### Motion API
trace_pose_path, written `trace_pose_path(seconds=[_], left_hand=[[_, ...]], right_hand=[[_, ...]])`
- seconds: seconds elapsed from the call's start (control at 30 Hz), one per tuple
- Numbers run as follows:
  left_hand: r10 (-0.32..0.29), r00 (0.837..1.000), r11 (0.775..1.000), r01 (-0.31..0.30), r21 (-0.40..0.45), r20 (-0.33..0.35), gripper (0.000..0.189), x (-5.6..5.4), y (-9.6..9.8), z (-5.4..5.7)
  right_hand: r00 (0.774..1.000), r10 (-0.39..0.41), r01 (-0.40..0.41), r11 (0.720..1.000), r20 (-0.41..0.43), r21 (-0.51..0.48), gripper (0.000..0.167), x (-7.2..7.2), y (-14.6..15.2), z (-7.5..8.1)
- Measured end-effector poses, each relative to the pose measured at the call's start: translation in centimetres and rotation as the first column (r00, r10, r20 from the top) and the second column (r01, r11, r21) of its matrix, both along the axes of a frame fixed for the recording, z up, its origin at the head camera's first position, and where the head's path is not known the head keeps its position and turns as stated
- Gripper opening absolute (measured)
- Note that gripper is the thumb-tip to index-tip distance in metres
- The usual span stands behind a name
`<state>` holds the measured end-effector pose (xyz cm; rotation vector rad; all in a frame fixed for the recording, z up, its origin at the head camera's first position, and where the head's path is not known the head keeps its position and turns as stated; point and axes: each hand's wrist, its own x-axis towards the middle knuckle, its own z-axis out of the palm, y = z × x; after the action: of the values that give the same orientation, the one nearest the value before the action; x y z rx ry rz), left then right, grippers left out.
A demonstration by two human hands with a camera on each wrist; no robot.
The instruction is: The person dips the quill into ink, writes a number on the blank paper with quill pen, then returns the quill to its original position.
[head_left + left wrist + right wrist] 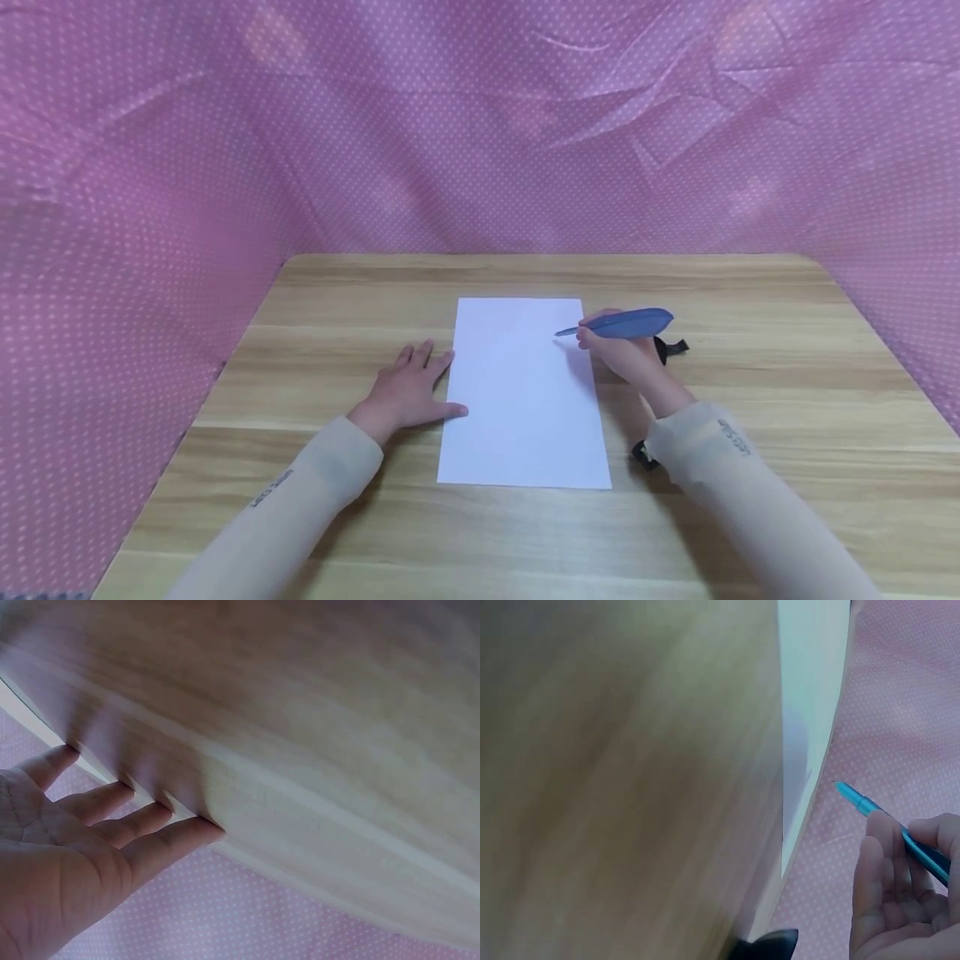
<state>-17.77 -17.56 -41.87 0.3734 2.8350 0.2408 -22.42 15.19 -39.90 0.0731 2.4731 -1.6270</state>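
Note:
A sheet of white paper (517, 400) lies on the wooden table in the head view. My right hand (618, 350) pinches a blue feather pen (633, 323) above the sheet's upper right part, its tip pointing left. In the right wrist view, the pen's teal barrel (855, 796) sticks out between the thumb and fingers of the right hand (907, 892). My left hand (408, 392) lies palm down with fingers spread, thumb and index fingertips on the paper's left edge. The left wrist view shows that hand (82, 847) with straight fingertips against the surface.
The wooden table (787, 517) has rounded far corners. Pink dotted cloth (480, 150) hangs behind it and along both sides. Small black pieces (673, 347) show around the right wrist, and a black shape (769, 945) is at the bottom of the right wrist view.

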Motion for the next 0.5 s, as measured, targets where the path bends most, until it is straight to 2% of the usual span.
trace_pose_path(seconds=[0.3,0.5], left_hand=[[-0.002,1.0,1.0,0.002,0.004,-0.003,0.098,-0.18,0.03,0.11],[-0.007,1.0,1.0,0.007,0.017,0.002,0.097,-0.15,0.07,0.29]], right_hand=[[0.998,0.035,-0.032,0.997,-0.048,0.063,0.023,-0.4,-0.48,-0.28],[0.998,0.057,-0.056,0.997,-0.024,0.045,0.023,-0.51,-0.54,-0.39]])
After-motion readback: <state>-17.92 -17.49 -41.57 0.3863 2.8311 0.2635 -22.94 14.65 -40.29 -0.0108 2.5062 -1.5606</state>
